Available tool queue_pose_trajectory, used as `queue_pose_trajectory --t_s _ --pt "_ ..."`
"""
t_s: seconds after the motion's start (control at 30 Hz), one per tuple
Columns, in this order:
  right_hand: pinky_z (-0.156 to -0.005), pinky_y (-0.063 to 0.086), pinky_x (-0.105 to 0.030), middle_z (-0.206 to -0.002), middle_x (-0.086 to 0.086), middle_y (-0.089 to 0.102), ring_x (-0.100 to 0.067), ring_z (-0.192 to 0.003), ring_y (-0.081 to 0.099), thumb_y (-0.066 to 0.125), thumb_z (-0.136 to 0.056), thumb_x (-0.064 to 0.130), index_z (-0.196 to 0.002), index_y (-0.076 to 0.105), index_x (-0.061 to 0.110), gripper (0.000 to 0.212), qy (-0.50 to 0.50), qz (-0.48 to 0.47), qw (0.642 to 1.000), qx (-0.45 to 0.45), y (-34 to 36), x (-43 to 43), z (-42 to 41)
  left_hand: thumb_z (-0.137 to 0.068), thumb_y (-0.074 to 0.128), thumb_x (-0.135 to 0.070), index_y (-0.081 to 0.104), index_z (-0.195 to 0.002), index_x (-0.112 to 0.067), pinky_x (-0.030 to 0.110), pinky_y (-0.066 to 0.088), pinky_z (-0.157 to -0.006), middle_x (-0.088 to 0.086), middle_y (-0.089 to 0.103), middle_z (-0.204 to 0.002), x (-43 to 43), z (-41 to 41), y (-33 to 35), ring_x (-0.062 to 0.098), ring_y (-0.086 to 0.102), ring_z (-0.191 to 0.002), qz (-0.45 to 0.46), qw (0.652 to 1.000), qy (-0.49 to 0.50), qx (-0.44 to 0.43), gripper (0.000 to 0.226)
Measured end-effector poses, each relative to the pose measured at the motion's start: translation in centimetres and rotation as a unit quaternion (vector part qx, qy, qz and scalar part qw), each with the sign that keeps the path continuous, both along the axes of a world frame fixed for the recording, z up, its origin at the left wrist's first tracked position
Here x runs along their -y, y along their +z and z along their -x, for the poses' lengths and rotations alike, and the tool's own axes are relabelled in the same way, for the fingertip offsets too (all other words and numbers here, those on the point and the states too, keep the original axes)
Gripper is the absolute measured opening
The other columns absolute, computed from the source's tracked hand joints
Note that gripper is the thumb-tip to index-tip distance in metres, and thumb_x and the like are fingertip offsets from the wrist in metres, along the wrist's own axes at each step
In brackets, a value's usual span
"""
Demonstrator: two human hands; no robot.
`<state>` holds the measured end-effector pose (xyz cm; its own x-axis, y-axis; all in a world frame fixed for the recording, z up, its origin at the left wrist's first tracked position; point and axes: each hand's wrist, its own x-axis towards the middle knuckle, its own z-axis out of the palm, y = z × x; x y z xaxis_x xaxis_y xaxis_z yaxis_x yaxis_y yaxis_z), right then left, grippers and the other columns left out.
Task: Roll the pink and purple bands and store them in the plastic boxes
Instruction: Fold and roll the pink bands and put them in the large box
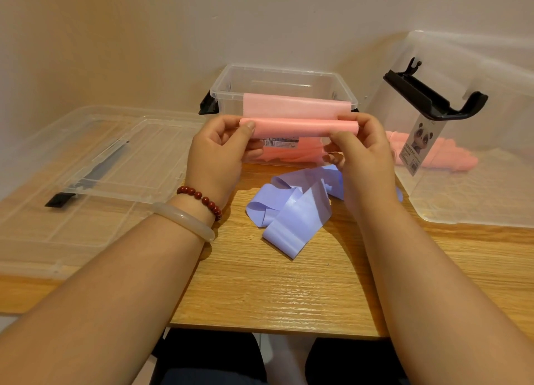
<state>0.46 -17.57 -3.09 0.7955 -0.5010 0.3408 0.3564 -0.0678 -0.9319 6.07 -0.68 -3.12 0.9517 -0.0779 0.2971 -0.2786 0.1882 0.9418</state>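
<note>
While both hands (215,150) (358,150) pinch its ends, pink band (291,125) half-rolled, smooth tube.

Left hand (219,150) and right hand (357,150) are raised side by side, fingers curled, thumbs pinching.

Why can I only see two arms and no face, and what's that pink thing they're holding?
The camera sits on the person's head and looks down, so you see only their arms. The left hand and right hand each pinch one end of a pink band, partly rolled into a tube. A purple band lies loose on the wooden table below. Behind stands an open clear box. A lid lies at the left, a bigger box at the right.
</note>
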Motion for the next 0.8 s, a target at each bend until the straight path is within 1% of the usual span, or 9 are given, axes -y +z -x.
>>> queue_pose_trajectory --t_s 0.07,0.17,0.27,0.37,0.47,0.53,0.67,0.73,0.8 --pt "-0.062 0.049 -0.021 -0.09 -0.001 0.063 -0.015 -0.078 0.059 0.06 -0.082 0.019 -0.097 0.06 0.024 0.016 -0.013 0.005 1.0 0.007 -0.02 -0.03 -0.04 -0.096 0.057 -0.011 0.061 -0.094 -0.012 0.021 0.056 -0.067 0.008 0.066 -0.088 -0.01 -0.07 -0.07 0.013 0.07 -0.078 0.0 1.0 0.001 -0.001 0.005" --pt "-0.061 0.049 -0.021 -0.084 0.001 0.062 -0.013 -0.074 0.059 0.064 -0.092 0.021 -0.092 0.059 0.023 0.005 -0.042 0.035 0.998 0.009 -0.18 0.02 -0.03 -0.095 0.059 -0.013 0.065 -0.089 -0.013 0.025 0.057 -0.073 0.008 0.067 -0.089 -0.04 -0.22 -0.18 0.019 0.07 -0.086 0.0 1.0 0.011 0.0 0.008" --pt "-0.062 0.049 -0.02 -0.084 0.002 0.065 -0.012 -0.076 0.064 0.063 -0.095 0.023 -0.089 0.059 0.024 0.007 -0.053 0.052 0.997 0.006 -0.21 0.13 -0.02 -0.094 0.061 -0.012 0.066 -0.089 -0.01 0.025 0.056 -0.074 0.006 0.066 -0.085 -0.06 -0.29 -0.2 0.014 0.068 -0.082 0.014 1.0 0.018 -0.006 0.008" --pt "-0.064 0.052 -0.021 -0.087 0.001 0.067 -0.014 -0.084 0.069 0.064 -0.094 0.019 -0.088 0.059 0.023 0.009 -0.046 0.029 0.998 0.011 -0.12 -0.01 -0.03 -0.093 0.062 -0.009 0.064 -0.094 -0.013 0.023 0.056 -0.071 0.001 0.064 -0.083 0.03 -0.27 -0.13 0.008 0.067 -0.076 0.019 1.0 0.02 0.0 0.005" --pt "-0.062 0.052 -0.021 -0.085 -0.003 0.066 -0.014 -0.075 0.069 0.064 -0.094 0.009 -0.091 0.056 0.019 0.012 -0.038 -0.014 0.999 0.027 0.01 -0.24 -0.04 -0.093 0.061 -0.006 0.062 -0.096 -0.018 0.022 0.056 -0.069 0.001 0.061 -0.082 0.08 -0.24 -0.08 0.005 0.067 -0.073 0.023 1.0 0.017 0.01 0.013" --pt "-0.06 0.053 -0.024 -0.084 -0.005 0.065 -0.016 -0.07 0.068 0.064 -0.093 0.006 -0.095 0.054 0.019 0.016 -0.039 -0.032 0.998 0.036 0.09 -0.32 0.01 -0.093 0.061 -0.008 0.063 -0.098 -0.017 0.022 0.055 -0.071 0.001 0.062 -0.088 0.08 -0.15 -0.08 0.008 0.068 -0.078 0.023 1.0 0.008 0.014 0.01" --pt "-0.062 0.055 -0.029 -0.082 -0.008 0.066 -0.019 -0.063 0.067 0.067 -0.091 0.008 -0.101 0.056 0.022 0.019 -0.056 -0.04 0.997 0.03 0.15 -0.22 0.07 -0.094 0.058 -0.006 0.064 -0.102 -0.013 0.021 0.055 -0.073 0.005 0.065 -0.094 0.08 0.02 -0.15 0.011 0.068 -0.083 0.029 0.999 -0.01 0.014 0.012" --pt "-0.061 0.055 -0.029 -0.084 -0.008 0.067 -0.019 -0.063 0.067 0.067 -0.091 0.011 -0.098 0.06 0.019 0.014 -0.057 -0.041 0.997 0.028 0.18 -0.23 0.08 -0.094 0.058 -0.006 0.065 -0.1 -0.014 0.02 0.055 -0.072 0.005 0.067 -0.09 0.07 -0.03 -0.22 0.008 0.068 -0.078 0.017 1.0 0.003 0.018 0.011" --pt "-0.062 0.054 -0.027 -0.087 -0.009 0.067 -0.019 -0.07 0.068 0.069 -0.09 0.015 -0.096 0.063 0.018 0.009 -0.046 -0.045 0.997 0.03 0.2 -0.32 0.09 -0.095 0.059 -0.009 0.065 -0.095 -0.014 0.02 0.055 -0.07 0.002 0.067 -0.082 0.04 -0.12 -0.26 0.007 0.067 -0.072 0.006 1.0 0.02 0.019 0.008"
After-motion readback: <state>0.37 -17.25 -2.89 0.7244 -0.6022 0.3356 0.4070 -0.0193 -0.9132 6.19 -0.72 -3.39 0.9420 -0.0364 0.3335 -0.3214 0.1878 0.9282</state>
